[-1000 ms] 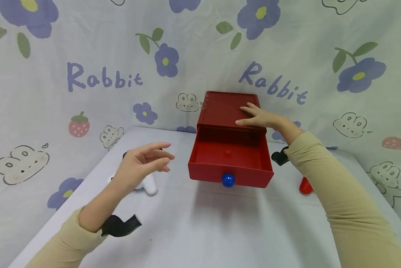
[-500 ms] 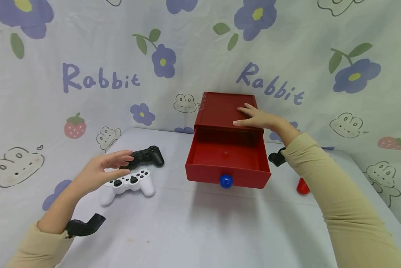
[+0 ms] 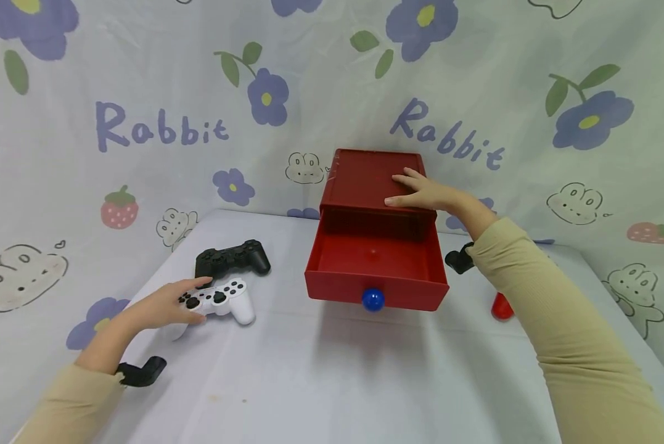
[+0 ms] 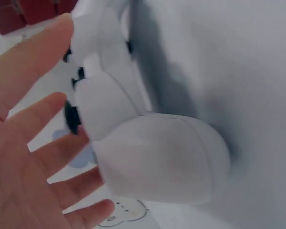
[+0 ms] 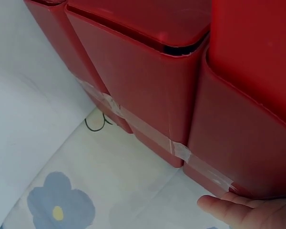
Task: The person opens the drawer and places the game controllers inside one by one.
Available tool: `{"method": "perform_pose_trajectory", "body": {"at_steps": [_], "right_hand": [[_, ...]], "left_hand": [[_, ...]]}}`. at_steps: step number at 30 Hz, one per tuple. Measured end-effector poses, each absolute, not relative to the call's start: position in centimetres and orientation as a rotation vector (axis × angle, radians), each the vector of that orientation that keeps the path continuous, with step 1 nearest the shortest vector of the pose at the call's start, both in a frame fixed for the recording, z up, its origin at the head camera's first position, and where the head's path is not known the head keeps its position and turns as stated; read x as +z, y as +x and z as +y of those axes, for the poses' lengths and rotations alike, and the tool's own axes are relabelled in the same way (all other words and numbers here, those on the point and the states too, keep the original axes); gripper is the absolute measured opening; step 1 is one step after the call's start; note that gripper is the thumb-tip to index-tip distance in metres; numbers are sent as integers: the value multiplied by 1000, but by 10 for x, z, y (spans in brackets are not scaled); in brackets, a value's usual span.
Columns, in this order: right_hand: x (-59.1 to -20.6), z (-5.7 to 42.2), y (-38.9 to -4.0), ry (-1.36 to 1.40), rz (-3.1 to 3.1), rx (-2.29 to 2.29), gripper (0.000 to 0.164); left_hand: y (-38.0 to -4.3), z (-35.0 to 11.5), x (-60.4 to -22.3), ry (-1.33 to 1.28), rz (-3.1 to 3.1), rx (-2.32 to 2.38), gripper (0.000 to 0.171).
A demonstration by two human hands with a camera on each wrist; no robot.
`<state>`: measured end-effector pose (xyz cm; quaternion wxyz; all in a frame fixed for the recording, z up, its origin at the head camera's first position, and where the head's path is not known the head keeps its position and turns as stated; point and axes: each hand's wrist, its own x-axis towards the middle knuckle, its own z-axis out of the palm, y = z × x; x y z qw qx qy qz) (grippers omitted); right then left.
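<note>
My left hand (image 3: 165, 304) is over the left part of a white game controller (image 3: 238, 302), its thumb on the near side and the fingers toward the far side. In the left wrist view the fingers (image 4: 81, 188) stay spread and fairly straight beside the controller's white grip (image 4: 157, 157). My right hand (image 3: 425, 190) rests with spread fingers on top of a red drawer box (image 3: 359, 179). Its drawer (image 3: 332, 285), with a blue ball knob (image 3: 373, 300), is pulled out, and no item shows inside. The right wrist view catches only some fingertips (image 5: 219, 207) against the box.
A black game controller (image 3: 232, 259) lies just behind the white one. To the right, a red object (image 3: 502, 307) is partly hidden by my right sleeve. Clear tape (image 5: 181, 151) runs across the joined red boxes. A printed cloth backdrop (image 3: 287, 61) stands behind the table.
My left hand has moved left from in front of the controllers, then down onto the white one. The right hand has stayed on the box, and the drawer has not moved.
</note>
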<state>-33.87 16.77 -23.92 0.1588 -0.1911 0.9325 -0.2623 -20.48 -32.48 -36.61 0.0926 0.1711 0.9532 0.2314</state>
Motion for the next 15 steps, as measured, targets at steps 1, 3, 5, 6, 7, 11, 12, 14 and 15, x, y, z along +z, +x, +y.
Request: {"method": "perform_pose_trajectory", "body": {"at_steps": [1, 3, 5, 6, 7, 11, 12, 14, 15], "right_hand": [[-239, 168, -339, -545, 2664, -753, 80], [-239, 167, -339, -544, 2664, -754, 80], [-239, 167, -339, -542, 2666, -756, 80], [-239, 167, -339, -540, 2668, -755, 80], [-239, 167, -339, -539, 2670, -754, 80], [-239, 167, -339, -537, 2674, -746, 80], [-239, 167, -340, -535, 2675, -746, 80], [-239, 167, -340, -540, 2676, -747, 80], [-239, 168, -340, -538, 2677, -750, 80]], "left_hand": [[-206, -326, -369, 507, 2831, 659, 83], [-208, -329, -375, 504, 2836, 624, 82], [-210, -331, -380, 495, 2842, 611, 79], [-211, -333, -381, 491, 2843, 613, 78], [-212, -334, -383, 488, 2841, 620, 77], [-216, -337, -388, 484, 2824, 640, 77], [-217, -338, -389, 483, 2821, 627, 78], [-220, -338, -390, 483, 2810, 598, 80], [-221, -338, -390, 487, 2809, 579, 81]]}}
